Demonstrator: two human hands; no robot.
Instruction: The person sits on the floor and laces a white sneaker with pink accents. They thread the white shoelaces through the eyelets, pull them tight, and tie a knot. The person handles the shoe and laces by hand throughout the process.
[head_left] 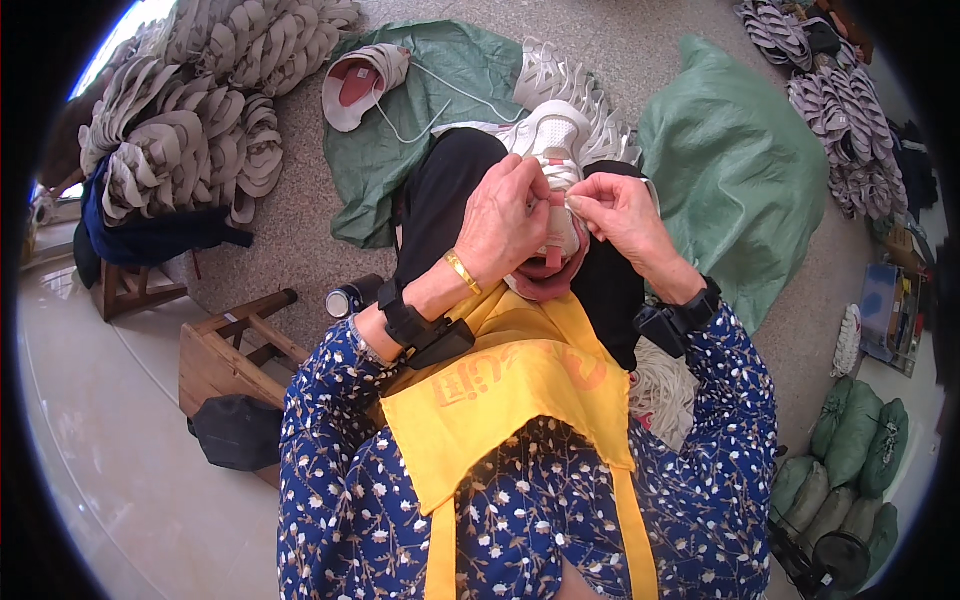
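A white shoe upper point(553, 128) with pink trim rests between my knees, its toe pointing away from me and its pink-lined opening toward me. My left hand point(503, 222) is closed at the left side of the lacing, fingertips pinched near the pink tongue. What lies between those fingertips is mostly hidden. From the other side, my right hand point(632, 224) pinches the white shoelace by the eyelets, thumb and forefinger together. Another shoe upper point(366, 86), with a reddish inside and a trailing lace, lies on the green sheet ahead to the left.
Large stacks of grey-white uppers point(190, 140) stand at the far left. A bulging green sack point(735, 170) lies right of my knees. Beside my left arm are a wooden stool point(215, 365) and a can point(345, 300). White laces point(662, 385) bunch by my right leg.
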